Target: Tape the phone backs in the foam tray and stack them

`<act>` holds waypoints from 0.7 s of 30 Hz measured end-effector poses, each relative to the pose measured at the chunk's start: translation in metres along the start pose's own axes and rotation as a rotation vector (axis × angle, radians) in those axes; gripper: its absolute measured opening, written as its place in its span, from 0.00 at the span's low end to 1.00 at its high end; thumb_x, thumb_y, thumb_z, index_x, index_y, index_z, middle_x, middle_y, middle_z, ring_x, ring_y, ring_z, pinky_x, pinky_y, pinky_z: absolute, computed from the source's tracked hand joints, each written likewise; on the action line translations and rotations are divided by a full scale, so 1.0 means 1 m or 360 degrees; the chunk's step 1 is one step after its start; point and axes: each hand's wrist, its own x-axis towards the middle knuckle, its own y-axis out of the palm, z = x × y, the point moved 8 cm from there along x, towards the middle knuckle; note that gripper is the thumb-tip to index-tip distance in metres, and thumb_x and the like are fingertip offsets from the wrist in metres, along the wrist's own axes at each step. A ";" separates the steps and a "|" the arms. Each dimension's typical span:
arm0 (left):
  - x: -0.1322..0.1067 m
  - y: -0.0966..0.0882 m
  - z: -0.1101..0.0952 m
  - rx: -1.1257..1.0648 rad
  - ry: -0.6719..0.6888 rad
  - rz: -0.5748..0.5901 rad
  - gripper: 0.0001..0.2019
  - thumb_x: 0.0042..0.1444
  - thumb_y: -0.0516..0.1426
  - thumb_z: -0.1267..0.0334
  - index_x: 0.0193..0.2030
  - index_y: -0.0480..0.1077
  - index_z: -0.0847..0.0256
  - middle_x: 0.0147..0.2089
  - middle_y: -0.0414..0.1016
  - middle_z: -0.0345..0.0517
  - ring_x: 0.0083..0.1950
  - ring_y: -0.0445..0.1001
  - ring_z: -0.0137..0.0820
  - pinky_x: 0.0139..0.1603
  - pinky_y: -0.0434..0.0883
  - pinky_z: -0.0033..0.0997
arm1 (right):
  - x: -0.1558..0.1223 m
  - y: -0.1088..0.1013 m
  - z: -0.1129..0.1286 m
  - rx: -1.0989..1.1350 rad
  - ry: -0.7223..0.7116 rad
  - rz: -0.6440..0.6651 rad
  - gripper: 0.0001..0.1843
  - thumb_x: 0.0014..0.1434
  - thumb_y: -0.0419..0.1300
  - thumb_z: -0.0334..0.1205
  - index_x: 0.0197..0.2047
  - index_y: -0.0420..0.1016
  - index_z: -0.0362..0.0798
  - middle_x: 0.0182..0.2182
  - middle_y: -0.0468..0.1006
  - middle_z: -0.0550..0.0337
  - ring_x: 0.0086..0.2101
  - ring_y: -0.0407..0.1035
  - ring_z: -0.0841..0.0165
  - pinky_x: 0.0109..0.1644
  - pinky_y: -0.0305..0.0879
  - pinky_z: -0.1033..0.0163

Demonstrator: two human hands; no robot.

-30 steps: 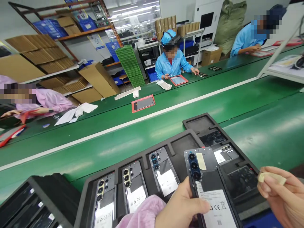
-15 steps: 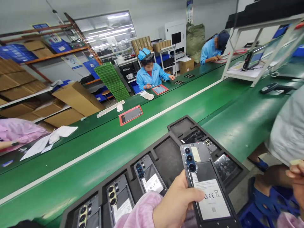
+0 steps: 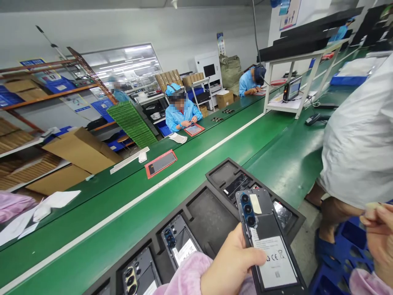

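Note:
My left hand (image 3: 229, 266), in a pink sleeve, grips a phone back cover (image 3: 265, 241) by its left edge, inner side up. The cover shows a blue camera module, a small yellow sticker and a white label with CE marks. It hovers over a black foam tray (image 3: 211, 213) whose slots hold other back covers (image 3: 179, 243). My right hand (image 3: 379, 239) is at the right edge, fingers pinched on a small pale yellowish strip (image 3: 373, 205), apart from the cover.
A green conveyor belt (image 3: 184, 180) with a white line runs past the tray. A red-framed panel (image 3: 160, 163) lies on its far side. Workers in blue sit across it. A person in white (image 3: 356, 139) stands close on my right beside blue crates (image 3: 346, 246).
The view has swung to the right. The cover stays in my left hand. My right hand with the strip has moved off to the right edge, and the person in white has come into view.

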 end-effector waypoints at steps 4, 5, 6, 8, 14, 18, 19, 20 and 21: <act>0.001 0.003 0.001 0.0034 0.0060 0.0101 0.20 0.31 0.58 0.74 0.37 0.69 0.64 0.31 0.76 0.42 0.31 0.74 0.32 0.32 0.67 0.27 | -0.003 -0.002 0.001 -0.0012 0.0051 0.0037 0.31 0.02 0.74 0.47 0.16 0.68 0.49 0.15 0.66 0.60 0.19 0.58 0.68 0.25 0.52 0.60; 0.000 0.004 0.001 0.0029 0.0067 0.0127 0.20 0.31 0.59 0.74 0.37 0.70 0.64 0.31 0.77 0.43 0.32 0.75 0.33 0.32 0.67 0.27 | -0.003 -0.004 0.003 0.0012 0.0019 0.0014 0.31 0.02 0.74 0.47 0.16 0.68 0.49 0.15 0.66 0.61 0.19 0.58 0.68 0.26 0.52 0.60; 0.000 0.005 0.002 0.0020 0.0071 0.0151 0.19 0.31 0.59 0.74 0.37 0.70 0.64 0.31 0.77 0.43 0.32 0.75 0.33 0.32 0.67 0.27 | -0.003 -0.005 0.004 0.0032 -0.0016 -0.0004 0.31 0.02 0.75 0.47 0.16 0.68 0.49 0.14 0.66 0.61 0.19 0.58 0.69 0.26 0.52 0.60; 0.000 0.006 0.004 0.0002 0.0080 0.0183 0.19 0.32 0.61 0.72 0.37 0.70 0.64 0.30 0.77 0.44 0.32 0.76 0.35 0.32 0.67 0.28 | -0.001 -0.006 0.006 0.0064 -0.0059 -0.0026 0.30 0.03 0.75 0.46 0.14 0.67 0.48 0.14 0.65 0.61 0.19 0.58 0.68 0.26 0.52 0.60; 0.001 0.006 0.008 -0.0106 0.0057 0.0251 0.22 0.31 0.65 0.72 0.38 0.70 0.65 0.30 0.77 0.47 0.35 0.77 0.41 0.37 0.70 0.36 | -0.001 -0.004 0.006 0.0062 -0.0083 -0.0010 0.27 0.08 0.74 0.45 0.15 0.68 0.48 0.15 0.66 0.59 0.19 0.58 0.68 0.25 0.51 0.61; -0.001 0.006 0.004 -0.0085 0.0066 0.0265 0.22 0.34 0.65 0.71 0.40 0.70 0.64 0.32 0.78 0.47 0.37 0.77 0.41 0.39 0.71 0.36 | -0.006 -0.005 0.006 0.0059 -0.0112 -0.0024 0.26 0.09 0.74 0.44 0.16 0.67 0.48 0.17 0.67 0.60 0.20 0.59 0.68 0.25 0.53 0.61; -0.003 0.005 0.003 -0.0061 0.0053 0.0267 0.22 0.35 0.65 0.71 0.42 0.70 0.64 0.33 0.78 0.47 0.38 0.77 0.41 0.40 0.71 0.36 | -0.008 -0.005 0.008 0.0051 -0.0150 -0.0012 0.26 0.11 0.75 0.45 0.17 0.68 0.48 0.18 0.67 0.59 0.20 0.60 0.68 0.25 0.53 0.61; -0.004 0.005 0.003 -0.0033 0.0032 0.0272 0.22 0.37 0.65 0.70 0.43 0.70 0.64 0.34 0.78 0.47 0.39 0.77 0.41 0.41 0.71 0.36 | -0.009 -0.005 0.009 0.0040 -0.0186 -0.0005 0.26 0.12 0.75 0.47 0.17 0.68 0.47 0.18 0.67 0.59 0.19 0.60 0.69 0.25 0.53 0.61; -0.005 0.005 0.002 -0.0014 0.0018 0.0279 0.22 0.39 0.65 0.70 0.45 0.69 0.63 0.35 0.78 0.47 0.39 0.77 0.40 0.41 0.71 0.36 | -0.010 -0.005 0.011 0.0023 -0.0232 0.0006 0.26 0.14 0.75 0.49 0.17 0.68 0.47 0.19 0.67 0.59 0.19 0.60 0.69 0.24 0.53 0.61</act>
